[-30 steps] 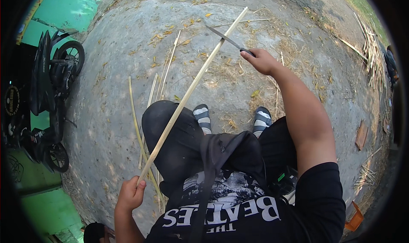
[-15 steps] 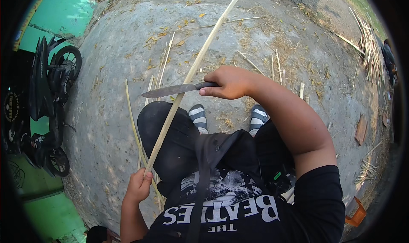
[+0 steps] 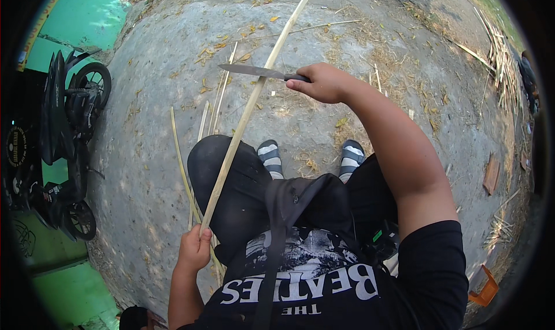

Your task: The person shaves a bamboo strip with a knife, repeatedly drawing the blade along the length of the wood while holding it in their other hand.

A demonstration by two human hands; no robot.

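Note:
My left hand (image 3: 195,248) is closed round the near end of a long pale bamboo strip (image 3: 238,134). The strip slants up past my left knee toward the far edge of the view. In my right hand (image 3: 319,82) is the dark handle of a long knife (image 3: 250,70). Its grey blade lies across the strip, well beyond my knees, with the tip pointing left. A thinner greenish strip (image 3: 180,156) passes close by my left hand; whether my fingers hold it too is hidden.
Loose strips (image 3: 222,93) lie on the concrete ground (image 3: 144,174) ahead, among dry leaves and shavings. A black motorbike (image 3: 72,139) stands at the left by a green wall. A heap of strips (image 3: 502,70) lies far right, and an orange object (image 3: 485,288) at lower right.
My right hand has slid the knife along the strip, farther from my body and slightly to the right. The strip's far end has shifted a little left; my left hand keeps its grip.

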